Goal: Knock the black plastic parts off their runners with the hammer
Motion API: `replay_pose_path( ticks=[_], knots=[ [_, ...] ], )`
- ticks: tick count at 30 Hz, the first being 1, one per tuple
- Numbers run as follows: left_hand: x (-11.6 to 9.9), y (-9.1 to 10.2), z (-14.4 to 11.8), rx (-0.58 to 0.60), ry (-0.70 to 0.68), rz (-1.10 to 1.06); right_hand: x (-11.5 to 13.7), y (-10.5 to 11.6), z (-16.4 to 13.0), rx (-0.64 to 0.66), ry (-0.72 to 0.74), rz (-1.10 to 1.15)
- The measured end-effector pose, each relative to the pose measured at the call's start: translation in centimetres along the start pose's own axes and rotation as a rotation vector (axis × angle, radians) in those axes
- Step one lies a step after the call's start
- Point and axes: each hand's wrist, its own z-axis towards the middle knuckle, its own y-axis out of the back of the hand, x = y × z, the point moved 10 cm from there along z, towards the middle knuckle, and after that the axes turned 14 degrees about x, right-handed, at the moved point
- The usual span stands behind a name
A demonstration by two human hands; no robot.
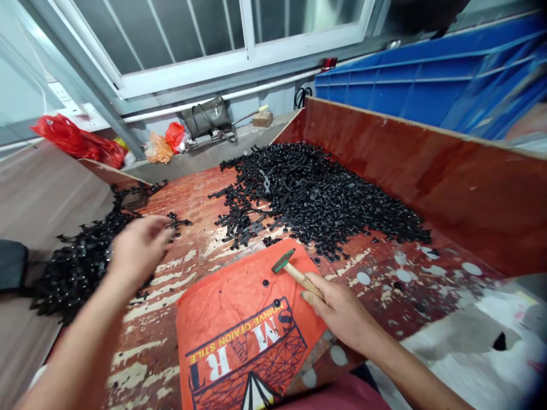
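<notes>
- Small hammer with a green head and wooden handle is being gripped by the right hand, fingers clenched around the handle's lower end; the head is sticking up and away from the fist, hovering over the orange cloth.
- Orange cloth is lying under and beside the right hand, printed side up with white and yellow lettering; a few small black bits are sitting on it just short of the hammer head.
- Left hand is reaching out well apart from the hammer grip, fingers loosely curled over black plastic parts; cannot tell whether it is actually pinching one.
- Left pile of black parts is lying under and beyond the left hand, spilling toward the table edge.
- Big heap of black parts is lying beyond the hammer head, against the red board wall.
- Worn red table is showing between both hands, paint flaking white.
- Blue crates are standing behind the board wall.
- Red bags and a dark bag are sitting far off under the window.
</notes>
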Motion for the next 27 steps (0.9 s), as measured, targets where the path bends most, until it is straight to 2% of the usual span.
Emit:
replay_pose_path(
  ticks=[2,4,6,8,10,12,16,19,21,23,25,27],
  knots=[
    [-7.1,-5.5,1.6,0.137,-0.223,0.0,-0.1,-0.1,0.1,0.008,-0.001,-0.009],
    [-12.7,-9.5,2.8,0.198,-0.348,0.042,-0.1,-0.2,0.1,0.013,0.003,-0.026],
    [-16.0,-12.4,3.8,0.264,-0.37,0.04,-0.1,-0.2,0.0,0.009,-0.001,-0.039],
    [-17.6,-13.7,4.6,0.277,-0.349,0.014,0.0,-0.2,0.0,0.004,0.0,-0.035],
    [-17.8,-14.3,5.2,0.266,-0.321,-0.039,0.0,-0.2,0.0,0.002,0.005,-0.025],
    [-17.1,-14.3,5.5,0.253,-0.302,-0.125,0.0,-0.2,0.0,0.001,0.014,-0.022],
    [-14.1,-13.2,6.1,0.226,-0.253,-0.376,-0.1,0.0,0.0,-0.008,0.033,0.016],
    [-12.1,-12.0,5.6,0.242,-0.212,-0.561,-0.1,0.2,0.0,-0.023,0.057,0.082],
    [-11.5,-11.4,4.4,0.3,-0.188,-0.719,-0.2,0.2,0.0,-0.03,0.078,0.126],
    [-11.4,-11.8,2.4,0.419,-0.136,-1.016,-0.4,0.3,0.1,-0.031,0.096,0.177],
    [-12.2,-12.7,-0.4,0.541,-0.068,-1.364,-0.6,0.6,0.2,-0.039,0.1,0.242],
    [-13.3,-13.4,-3.1,0.607,-0.037,-1.554,-0.6,1.2,0.3,-0.049,0.098,0.316]
  ],
)
